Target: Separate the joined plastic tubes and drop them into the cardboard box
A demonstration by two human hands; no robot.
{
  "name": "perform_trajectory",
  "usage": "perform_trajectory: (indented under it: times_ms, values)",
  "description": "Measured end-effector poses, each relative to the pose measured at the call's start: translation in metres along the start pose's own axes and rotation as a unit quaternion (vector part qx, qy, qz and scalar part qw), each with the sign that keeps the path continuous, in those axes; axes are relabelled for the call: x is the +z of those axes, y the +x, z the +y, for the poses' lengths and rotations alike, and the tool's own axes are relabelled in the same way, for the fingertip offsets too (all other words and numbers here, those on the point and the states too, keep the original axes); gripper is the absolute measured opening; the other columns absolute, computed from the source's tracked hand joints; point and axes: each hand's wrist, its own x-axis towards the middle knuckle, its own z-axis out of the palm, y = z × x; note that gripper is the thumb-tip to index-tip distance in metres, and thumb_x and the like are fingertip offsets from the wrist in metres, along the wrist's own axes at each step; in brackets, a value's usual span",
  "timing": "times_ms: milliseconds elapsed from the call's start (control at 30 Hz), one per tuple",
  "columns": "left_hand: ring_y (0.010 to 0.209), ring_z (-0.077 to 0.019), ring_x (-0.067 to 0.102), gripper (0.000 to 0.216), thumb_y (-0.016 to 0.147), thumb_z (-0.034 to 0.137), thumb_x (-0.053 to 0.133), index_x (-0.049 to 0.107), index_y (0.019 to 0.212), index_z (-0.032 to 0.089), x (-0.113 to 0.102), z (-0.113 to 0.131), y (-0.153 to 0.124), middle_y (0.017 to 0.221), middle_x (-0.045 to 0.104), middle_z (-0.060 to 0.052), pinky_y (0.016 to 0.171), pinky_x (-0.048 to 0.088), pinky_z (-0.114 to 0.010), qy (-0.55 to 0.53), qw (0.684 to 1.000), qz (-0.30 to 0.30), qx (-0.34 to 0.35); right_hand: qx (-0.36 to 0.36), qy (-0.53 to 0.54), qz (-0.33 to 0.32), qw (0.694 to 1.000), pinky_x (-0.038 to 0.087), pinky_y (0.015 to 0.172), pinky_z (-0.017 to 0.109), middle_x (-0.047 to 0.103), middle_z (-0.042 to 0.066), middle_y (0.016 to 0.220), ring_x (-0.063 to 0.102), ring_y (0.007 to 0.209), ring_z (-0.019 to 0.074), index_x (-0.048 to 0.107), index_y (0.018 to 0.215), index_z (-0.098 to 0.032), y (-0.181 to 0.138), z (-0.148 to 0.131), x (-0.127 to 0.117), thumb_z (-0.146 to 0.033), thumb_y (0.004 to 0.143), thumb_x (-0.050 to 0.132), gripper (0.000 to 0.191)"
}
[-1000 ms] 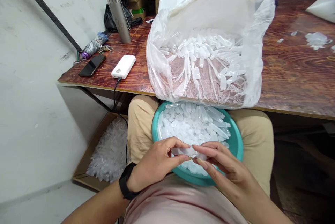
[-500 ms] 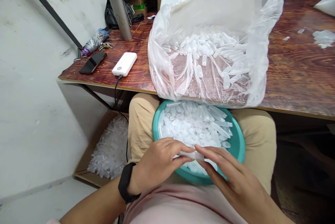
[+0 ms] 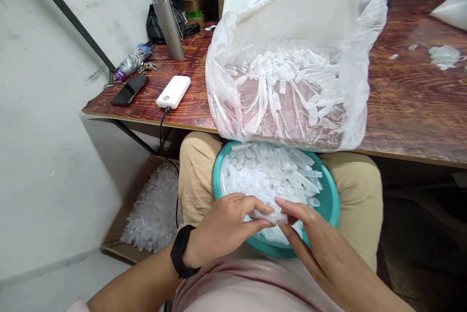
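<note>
Around us many things lie. On the tabletop [image 3: 412, 112], a clear plastic bag [image 3: 223, 103] with its pile of white pieces [image 3: 280, 66] takes the middle; its lip reaches the near edge and stands just above the teal basin [image 3: 332, 212]. Near the left corner we see a dark phone [image 3: 129, 90] and a white power bank [image 3: 173, 92], whose black cable [image 3: 160, 132] hangs over the near edge. Behind them are a folded umbrella [image 3: 131, 62], keys [image 3: 148, 66] and a grey bottle [image 3: 166, 18].

The white piece [image 3: 279, 216] is above the basin, between our two hands. The fingers of our left hand [image 3: 224, 222] are clamped on it; those of our right hand [image 3: 324, 244] surround its right end, but we cannot tell if they press.

The tabletop has dark reddish wood grain, and a stained white wall [image 3: 44, 132] stands at left. Below the left part of the near edge, a cardboard box [image 3: 126, 252] holds many translucent pieces [image 3: 153, 212].
</note>
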Motion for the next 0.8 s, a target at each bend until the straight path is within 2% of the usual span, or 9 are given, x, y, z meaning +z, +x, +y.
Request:
perform_trajectory:
  times_ms: [133,267,333,400,500,567,667,733,800]
  values:
    - [0.1,-0.0176,0.074,0.012,0.092,0.028,0.075,0.072,0.102,0.023,-0.001,-0.001,0.003,0.107,0.08,0.001,0.094,0.053,-0.029,-0.016,1.0,-0.011,-0.02,0.012,0.004,-0.004,1.0,0.064,0.077,0.032,0.076,0.006,0.111,0.077,0.091,0.0204,0.042,0.148,-0.032,0.003,0.003,0.002,-0.031,0.107,0.046,0.042]
    - [0.093,-0.0175,0.074,0.008,0.093,0.027,0.074,0.072,0.098,0.021,0.0,-0.003,0.005,0.1,0.08,-0.001,0.086,0.055,-0.028,0.012,1.0,0.014,0.009,-0.033,0.029,0.006,0.999,0.06,0.087,0.034,0.073,0.006,0.117,0.073,0.104,0.0211,0.048,0.141,-0.035,0.007,-0.002,0.008,-0.03,0.107,0.046,0.034]
    - [0.094,-0.0189,0.074,0.007,0.098,0.025,0.067,0.07,0.097,0.02,0.003,-0.005,0.005,0.098,0.08,-0.002,0.089,0.054,-0.03,0.068,0.995,0.019,0.065,0.045,0.083,0.003,0.996,0.059,0.073,0.028,0.074,0.003,0.1,0.073,0.087,0.0181,0.052,0.13,-0.032,0.008,-0.005,0.014,-0.035,0.109,0.04,0.024]
    - [0.094,-0.0201,0.074,0.012,0.103,0.024,0.058,0.068,0.098,0.019,0.005,-0.01,0.007,0.097,0.079,-0.004,0.089,0.054,-0.032,0.129,0.985,0.013,0.112,0.145,0.148,-0.018,0.978,0.053,0.058,0.025,0.064,-0.002,0.075,0.065,0.064,0.0158,0.053,0.122,-0.028,0.01,-0.005,0.019,-0.043,0.11,0.034,0.027]
    - [0.095,-0.0204,0.073,0.013,0.106,0.027,0.052,0.063,0.104,0.02,-0.001,-0.018,0.016,0.099,0.077,-0.004,0.088,0.054,-0.033,0.183,0.974,-0.012,0.133,0.207,0.219,-0.07,0.951,0.052,0.057,0.026,0.051,-0.007,0.063,0.057,0.056,0.0155,0.049,0.126,-0.024,0.02,0.004,0.018,-0.051,0.11,0.027,0.039]
    - [0.102,-0.0205,0.071,0.012,0.106,0.027,0.05,0.059,0.111,0.02,-0.011,-0.022,0.029,0.106,0.074,-0.005,0.091,0.053,-0.033,0.225,0.968,-0.006,0.11,0.172,0.182,-0.077,0.965,0.055,0.063,0.028,0.055,-0.005,0.069,0.06,0.062,0.0162,0.044,0.134,-0.023,0.034,0.017,0.015,-0.049,0.111,0.024,0.04]
    - [0.113,-0.0241,0.065,0.019,0.105,0.015,0.043,0.053,0.121,0.016,-0.027,-0.024,0.059,0.118,0.068,-0.011,0.097,0.051,-0.038,0.351,0.935,0.024,0.04,0.065,0.011,-0.044,0.997,0.059,0.082,0.04,0.066,0.007,0.097,0.069,0.089,0.0227,0.045,0.139,-0.023,0.058,0.037,0.016,-0.043,0.11,0.034,0.037]
    - [0.114,-0.0294,0.065,0.027,0.101,0.007,0.043,0.05,0.127,0.009,-0.033,-0.024,0.08,0.119,0.067,-0.018,0.096,0.05,-0.043,0.41,0.911,0.029,0.003,0.021,-0.05,-0.043,0.998,0.056,0.095,0.05,0.065,0.014,0.115,0.068,0.109,0.0302,0.051,0.137,-0.022,0.071,0.047,0.025,-0.037,0.106,0.044,0.035]
    - [0.107,-0.0338,0.068,0.029,0.098,0.005,0.046,0.052,0.126,0.003,-0.035,-0.025,0.096,0.111,0.069,-0.022,0.09,0.052,-0.046,0.427,0.904,0.022,-0.017,0.002,-0.056,-0.063,0.996,0.056,0.096,0.054,0.064,0.016,0.119,0.068,0.111,0.033,0.057,0.132,-0.02,0.075,0.052,0.036,-0.028,0.104,0.047,0.031]
